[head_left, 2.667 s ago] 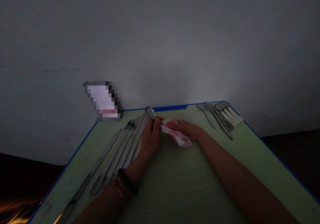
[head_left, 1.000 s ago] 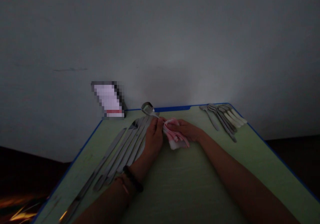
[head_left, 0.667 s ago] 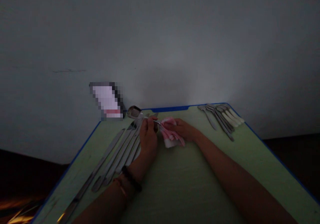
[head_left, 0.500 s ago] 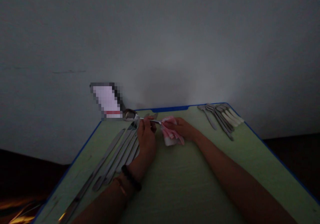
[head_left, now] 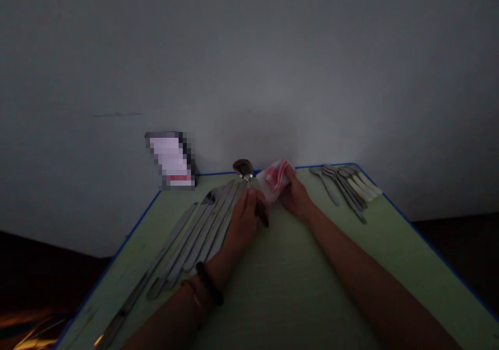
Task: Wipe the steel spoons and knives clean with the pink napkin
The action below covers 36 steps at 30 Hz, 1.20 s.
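My left hand (head_left: 245,216) is closed around the handle of a metal spoon (head_left: 244,169), whose bowl points up toward the wall. The handle's dark end sticks out below my fingers. Close beside it on the right, my right hand (head_left: 297,194) grips a pink and white cloth (head_left: 276,179), which is apart from the spoon's bowl. Under and left of my left hand lies a row of several table knives (head_left: 191,243), side by side and slanting. Their upper ends are partly hidden by my hand.
Several spoons and forks (head_left: 343,183), some with pale handles, lie at the table's back right. A blurred-out device with a bright screen (head_left: 171,157) leans on the wall (head_left: 249,69) at the back left. The green table (head_left: 296,287) has a blue edge.
The spoon has turned from lying sideways to bowl-up, and my left hand has moved right. My right hand has drawn the cloth off the handle and lifted it slightly.
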{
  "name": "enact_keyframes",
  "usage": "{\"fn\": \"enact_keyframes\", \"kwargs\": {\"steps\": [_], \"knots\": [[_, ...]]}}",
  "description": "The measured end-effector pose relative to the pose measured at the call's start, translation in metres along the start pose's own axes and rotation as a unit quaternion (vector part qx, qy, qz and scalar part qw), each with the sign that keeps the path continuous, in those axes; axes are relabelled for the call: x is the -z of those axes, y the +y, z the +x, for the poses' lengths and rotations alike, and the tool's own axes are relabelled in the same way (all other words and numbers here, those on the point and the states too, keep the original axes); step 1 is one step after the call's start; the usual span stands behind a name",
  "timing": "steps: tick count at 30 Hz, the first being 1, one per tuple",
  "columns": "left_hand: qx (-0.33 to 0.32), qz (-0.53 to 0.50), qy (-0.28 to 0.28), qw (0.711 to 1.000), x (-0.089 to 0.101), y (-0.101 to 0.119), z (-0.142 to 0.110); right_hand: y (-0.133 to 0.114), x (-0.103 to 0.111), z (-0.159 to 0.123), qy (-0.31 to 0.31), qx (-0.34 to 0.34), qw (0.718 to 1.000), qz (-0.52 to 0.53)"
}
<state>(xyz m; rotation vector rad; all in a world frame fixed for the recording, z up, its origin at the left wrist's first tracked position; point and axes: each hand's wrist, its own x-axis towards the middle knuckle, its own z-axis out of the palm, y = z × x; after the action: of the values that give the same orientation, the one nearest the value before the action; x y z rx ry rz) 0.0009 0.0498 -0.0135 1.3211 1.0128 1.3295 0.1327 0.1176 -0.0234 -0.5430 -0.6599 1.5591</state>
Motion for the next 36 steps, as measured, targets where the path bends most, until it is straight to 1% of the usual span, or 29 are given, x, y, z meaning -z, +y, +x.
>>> {"fn": "enact_keyframes", "kwargs": {"steps": [1,3,5,7,9,12,17,21,27,32,34,36], "knots": [[0.008,0.014,-0.032,0.999,-0.003,0.002,-0.003,-0.002,-0.001,-0.001,0.001,-0.009,1.0,0.024],[0.012,0.061,-0.048,0.997,-0.007,0.006,-0.007,-0.007,-0.002,-0.004,-0.013,-0.044,0.998,0.053],[0.018,0.122,-0.055,0.991,-0.008,0.007,-0.008,-0.011,-0.004,-0.008,-0.044,-0.083,0.994,0.055],[0.028,0.169,-0.075,0.982,-0.007,0.006,-0.007,-0.015,-0.006,-0.012,-0.078,-0.119,0.989,0.032],[0.032,0.195,-0.088,0.976,-0.006,0.004,-0.005,-0.016,-0.008,-0.015,-0.1,-0.142,0.985,-0.004],[0.017,0.218,-0.077,0.973,-0.006,0.002,-0.004,-0.012,-0.008,-0.016,-0.118,-0.152,0.98,-0.058],[-0.048,0.259,-0.065,0.962,-0.008,0.002,-0.005,-0.002,0.001,-0.014,-0.09,-0.102,0.981,-0.137],[-0.046,0.285,-0.063,0.955,-0.01,0.0,-0.006,0.003,0.005,-0.013,-0.084,-0.067,0.982,-0.155],[-0.045,0.302,-0.053,0.951,-0.011,-0.001,-0.004,0.012,0.012,-0.009,-0.014,-0.028,0.968,-0.248],[-0.068,0.318,-0.054,0.944,-0.012,0.002,-0.002,0.015,0.011,-0.006,0.008,-0.006,0.964,-0.266],[-0.047,0.308,-0.051,0.949,-0.011,0.002,-0.003,0.011,0.01,-0.005,0.026,0.024,0.96,-0.278],[0.006,0.269,-0.045,0.962,-0.008,0.003,-0.004,0.005,0.011,-0.005,0.058,0.07,0.947,-0.309]]}}
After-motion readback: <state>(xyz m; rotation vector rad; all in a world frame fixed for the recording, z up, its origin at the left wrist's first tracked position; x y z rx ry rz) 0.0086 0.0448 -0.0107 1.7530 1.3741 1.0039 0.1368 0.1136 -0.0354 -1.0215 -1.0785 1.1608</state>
